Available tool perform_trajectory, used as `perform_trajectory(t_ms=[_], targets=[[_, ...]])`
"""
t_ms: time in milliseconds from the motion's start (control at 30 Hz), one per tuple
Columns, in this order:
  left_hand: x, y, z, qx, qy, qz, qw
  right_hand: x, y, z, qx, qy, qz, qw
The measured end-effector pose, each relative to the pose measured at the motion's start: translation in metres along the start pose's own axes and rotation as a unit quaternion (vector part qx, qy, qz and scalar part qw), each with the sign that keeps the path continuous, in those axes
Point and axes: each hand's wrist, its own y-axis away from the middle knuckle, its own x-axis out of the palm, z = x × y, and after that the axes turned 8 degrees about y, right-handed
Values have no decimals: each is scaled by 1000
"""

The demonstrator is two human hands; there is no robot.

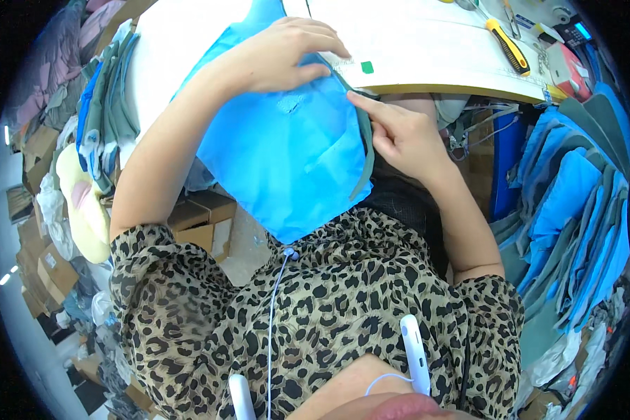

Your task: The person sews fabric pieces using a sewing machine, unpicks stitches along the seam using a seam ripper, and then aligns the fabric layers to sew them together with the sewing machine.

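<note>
A bright blue piece of fabric [280, 161] drapes over the front edge of the white table and hangs down toward my lap. Along its right side runs a strip of dark green cloth [365, 150]. My left hand [287, 52] lies on the upper part of the blue fabric, its fingers stretched toward the right edge and the thumb apart. At that edge is my right hand [406, 136], with its index fingertip touching the border of the fabric. Its other fingers are curled and partly hidden, with the thumb bent near the green strip.
On the white table [413, 42] lie a small green patch [367, 67], a yellow-and-black handled tool [508, 47] and a pink box [568, 71]. Blue and green fabric pieces [574, 203] hang at right; more cloth [112, 98] hangs at left. Cardboard boxes [201, 222] stand below.
</note>
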Motion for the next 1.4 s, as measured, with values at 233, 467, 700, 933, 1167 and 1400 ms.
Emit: perform_trajectory(t_ms=[233, 467, 700, 933, 1167, 1400], targets=[[-18, -22, -24, -124, 132, 187, 965, -11, -2, 0, -44, 19, -21, 999], [-29, -9, -47, -21, 103, 79, 991, -44, -3, 27, 41, -11, -22, 999], [-55, 18, -89, 9, 46, -72, 996, -64, -16, 49, -64, -67, -119, 989], [-52, 51, -123, -42, 33, -157, 986, -82, -29, 75, -155, -37, -98, 982], [-14, 70, -131, -54, 75, -243, 966, -99, -39, 84, -150, -67, 48, 985], [11, 75, -132, -77, 86, -268, 957, -84, -24, 84, -120, -59, 43, 990]])
